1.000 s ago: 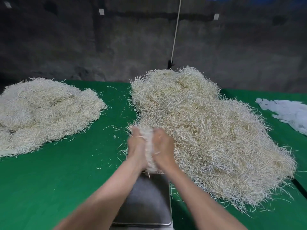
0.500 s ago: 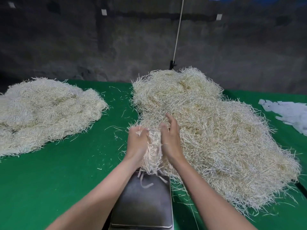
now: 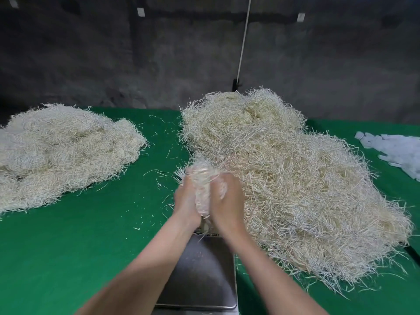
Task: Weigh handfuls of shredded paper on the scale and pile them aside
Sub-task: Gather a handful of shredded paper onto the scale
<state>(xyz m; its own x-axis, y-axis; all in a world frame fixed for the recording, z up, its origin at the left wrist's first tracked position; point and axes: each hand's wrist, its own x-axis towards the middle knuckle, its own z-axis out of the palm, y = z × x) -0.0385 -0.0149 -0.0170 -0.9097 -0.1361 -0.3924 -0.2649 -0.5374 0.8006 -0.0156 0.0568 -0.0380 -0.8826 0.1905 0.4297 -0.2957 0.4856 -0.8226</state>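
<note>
A blurred handful of shredded paper (image 3: pixel 203 185) is squeezed between my left hand (image 3: pixel 185 201) and my right hand (image 3: pixel 227 198), both gripping it from the sides. The handful hangs just beyond the far edge of the steel scale pan (image 3: pixel 202 273), which is bare apart from a few scraps. The large source pile of shredded paper (image 3: pixel 295 189) lies right beside my right hand. A second, flatter pile of shredded paper (image 3: pixel 59 151) lies at the far left.
The green table cloth (image 3: pixel 79 246) carries loose strands between the piles. Flat white paper pieces (image 3: pixel 395 148) lie at the far right. A white pole (image 3: pixel 243 42) rises behind the source pile against a dark wall.
My right hand, which lay straighter on the pile half a second ago, has closed onto the handful. Both hands have pressed the paper together and lifted it slightly.
</note>
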